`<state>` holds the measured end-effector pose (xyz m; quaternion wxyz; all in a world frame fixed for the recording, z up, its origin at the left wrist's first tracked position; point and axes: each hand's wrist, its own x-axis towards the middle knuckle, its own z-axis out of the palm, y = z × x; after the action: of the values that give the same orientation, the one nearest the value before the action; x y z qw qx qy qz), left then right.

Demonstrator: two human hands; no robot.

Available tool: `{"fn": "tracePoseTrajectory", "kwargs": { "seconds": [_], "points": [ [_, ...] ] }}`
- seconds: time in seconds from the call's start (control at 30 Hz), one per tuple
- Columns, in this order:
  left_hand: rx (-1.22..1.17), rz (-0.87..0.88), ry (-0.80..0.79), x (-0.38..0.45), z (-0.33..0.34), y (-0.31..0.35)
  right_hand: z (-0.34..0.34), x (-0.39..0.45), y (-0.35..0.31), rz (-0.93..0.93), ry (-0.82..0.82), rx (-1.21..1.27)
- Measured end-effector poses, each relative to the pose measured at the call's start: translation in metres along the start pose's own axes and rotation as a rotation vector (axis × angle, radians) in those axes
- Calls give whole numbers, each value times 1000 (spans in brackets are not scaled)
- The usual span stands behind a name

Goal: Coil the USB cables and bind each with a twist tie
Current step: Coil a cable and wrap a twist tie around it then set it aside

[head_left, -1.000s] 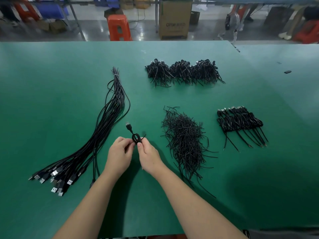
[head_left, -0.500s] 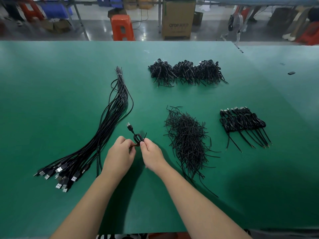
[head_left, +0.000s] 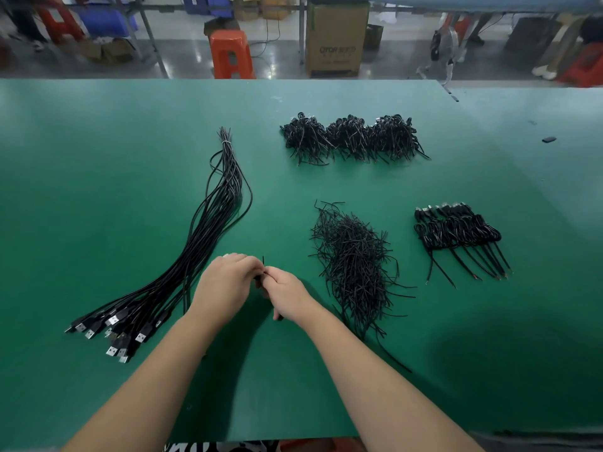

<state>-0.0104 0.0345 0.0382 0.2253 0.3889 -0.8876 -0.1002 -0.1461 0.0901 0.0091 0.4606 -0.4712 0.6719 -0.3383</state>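
Two bare forearms, no sleeves, left hand (head_left: 228, 282), right hand (head_left: 287, 296)

Matt green table (head_left: 98, 190); glossy black plastic cables (head_left: 208, 230), metal plugs (head_left: 112, 320).

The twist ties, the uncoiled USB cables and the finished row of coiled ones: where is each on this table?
loose twist ties (head_left: 354, 265), head view, middle of the heap
uncoiled USB cables (head_left: 208, 230), head view, mid-length of the long bundle
finished coiled cables (head_left: 456, 228), head view, coiled middle of the right-hand row
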Motion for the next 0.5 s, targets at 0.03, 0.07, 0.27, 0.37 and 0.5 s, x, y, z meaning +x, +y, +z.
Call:
{"fn": "tracePoseTrajectory", "kwargs": {
  "seconds": [0.03, 0.07, 0.27, 0.37, 0.5],
  "points": [
    [-84, -98, -27, 0, 1, 2, 1, -1, 0, -8, 5, -2],
    [-159, -189, -45, 1, 2, 3, 1, -2, 1, -16, 12, -5],
    [-260, -518, -119, 13, 2, 11, 1, -2, 1, -44, 29, -121],
    [-235, -572, -198, 19, -2, 8, 4, -2, 3, -91, 40, -261],
    [-197, -569, -319, 27, -11, 4, 9, -4, 9, -190, 102, -374]
  ]
}}
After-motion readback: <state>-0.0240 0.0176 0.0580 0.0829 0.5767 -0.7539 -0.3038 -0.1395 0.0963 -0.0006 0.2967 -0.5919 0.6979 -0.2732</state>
